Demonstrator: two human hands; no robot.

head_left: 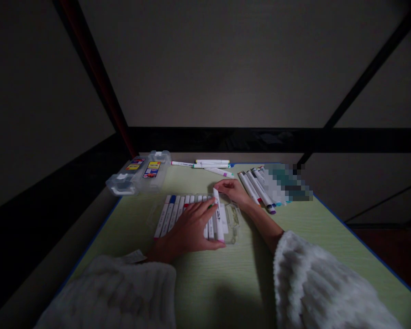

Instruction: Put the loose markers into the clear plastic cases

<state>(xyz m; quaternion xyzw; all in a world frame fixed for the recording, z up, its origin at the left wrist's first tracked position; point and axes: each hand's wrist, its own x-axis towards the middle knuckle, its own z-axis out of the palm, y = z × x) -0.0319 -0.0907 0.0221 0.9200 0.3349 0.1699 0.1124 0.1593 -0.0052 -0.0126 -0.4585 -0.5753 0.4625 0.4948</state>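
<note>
In front of me a clear plastic case [231, 235] lies open on the table, with a row of white markers [167, 214] standing side by side in it. Over the row's right part spreads my left hand [192, 226], its thumb at the near pink end of one white marker [219, 221] and its fingers against that marker's side. My right hand [234, 189] pinches the far end of the same marker. This marker lies over the right side of the case, slightly above the others. My left hand hides several markers' middles.
Two closed clear cases [140, 176] with labels sit at the back left. Loose markers [212, 164] lie along the far edge. More markers [256, 187] lie at the right beside a pixelated patch. The green table [205, 278] has a blue edge.
</note>
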